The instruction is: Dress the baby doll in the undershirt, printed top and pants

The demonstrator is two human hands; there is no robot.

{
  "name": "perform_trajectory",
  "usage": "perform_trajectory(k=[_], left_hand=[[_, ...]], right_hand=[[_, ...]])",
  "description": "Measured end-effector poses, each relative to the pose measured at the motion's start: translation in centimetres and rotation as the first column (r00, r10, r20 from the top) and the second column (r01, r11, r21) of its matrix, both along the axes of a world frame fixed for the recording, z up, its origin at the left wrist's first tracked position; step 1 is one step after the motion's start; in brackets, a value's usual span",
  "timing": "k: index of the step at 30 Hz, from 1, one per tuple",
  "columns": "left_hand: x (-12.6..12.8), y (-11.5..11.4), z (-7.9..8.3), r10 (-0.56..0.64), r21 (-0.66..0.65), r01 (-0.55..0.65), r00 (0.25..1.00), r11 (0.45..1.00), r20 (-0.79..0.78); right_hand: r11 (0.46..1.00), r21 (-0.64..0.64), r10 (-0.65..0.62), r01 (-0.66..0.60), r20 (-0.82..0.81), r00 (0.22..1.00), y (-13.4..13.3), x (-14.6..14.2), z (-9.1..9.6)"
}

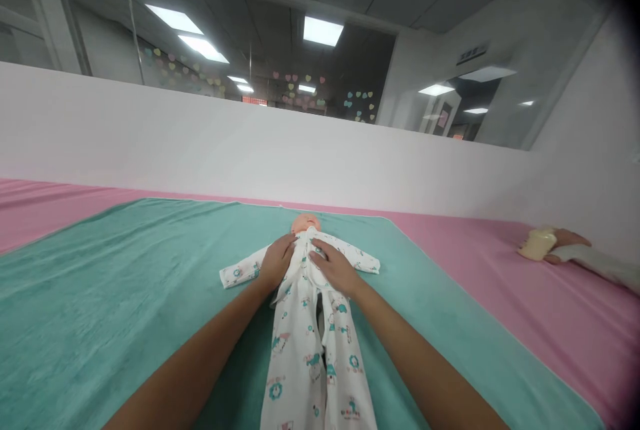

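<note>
A baby doll [306,223] lies on its back, its head toward the far wall and both arms spread out. It wears white baby clothes [315,350] printed with small teal and pink figures. My left hand [277,261] rests on the left side of the doll's chest, fingers stretched forward. On the right side of the chest lies my right hand [336,268], its fingers extended and thumb apart. Both palms face down against the cloth, and the doll's upper body shows between them. Part of the trouser legs runs out of the picture at the bottom.
Under the doll a teal towel [125,297] covers a pink sheet [480,263]. At the right edge a person's hand [570,238] with a pale sleeve touches a pale yellow object [537,244]. A low white wall [250,150] with glass above stands behind.
</note>
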State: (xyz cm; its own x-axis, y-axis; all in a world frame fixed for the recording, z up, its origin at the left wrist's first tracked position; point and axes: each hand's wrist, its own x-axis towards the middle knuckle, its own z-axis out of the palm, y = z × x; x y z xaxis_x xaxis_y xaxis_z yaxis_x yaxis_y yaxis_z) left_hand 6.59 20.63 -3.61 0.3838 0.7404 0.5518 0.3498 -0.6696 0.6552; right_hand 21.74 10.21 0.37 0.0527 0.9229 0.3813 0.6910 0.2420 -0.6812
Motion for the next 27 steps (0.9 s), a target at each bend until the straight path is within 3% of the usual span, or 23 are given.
perform_trajectory(k=[2, 4, 7, 12, 16, 22, 24, 27], left_hand=[[-1.7, -1.7, -0.9, -0.011, 0.078, 0.01, 1.0, 0.997, 0.013], [-3.8, -3.6, -1.5, -0.014, 0.158, 0.02, 0.999, 0.987, -0.038], [-6.4, -6.1, -1.3, 0.011, 0.152, 0.016, 0.985, 0.988, -0.173], [-7.2, -7.8, -0.2, -0.049, 0.011, 0.059, 0.914, 0.998, -0.403], [-6.2, -7.5, -0.4, -0.058, 0.074, 0.109, 0.867, 0.991, -0.494], [-6.2, -7.1, -1.3, 0.117, 0.201, 0.009, 0.788, 0.979, -0.604], [-6.2, -7.2, -1.4, 0.148, 0.216, -0.016, 0.777, 0.976, -0.612], [-5.9, -7.2, -1.6, 0.204, 0.217, -0.082, 0.752, 0.973, -0.627]], right_hand=[[0.997, 0.075, 0.02, -0.012, -0.104, 0.994, -3.4, 1.2, -1.5], [0.985, 0.146, -0.068, 0.091, -0.156, 0.985, -5.9, 2.6, -2.9], [0.973, 0.104, -0.18, 0.206, -0.211, 0.961, -7.7, 4.8, -4.2], [0.989, -0.146, -0.032, 0.026, -0.034, 0.999, -7.7, 6.4, -4.2], [0.973, -0.231, 0.012, 0.008, 0.086, 0.996, -8.0, 6.1, -3.8], [0.966, -0.254, 0.067, -0.058, 0.03, 0.997, -8.1, 6.2, -4.2], [0.965, -0.261, 0.012, 0.009, 0.078, 0.997, -7.7, 6.1, -4.8], [0.946, -0.231, -0.174, 0.227, 0.229, 0.958, -7.0, 5.3, -5.7]])
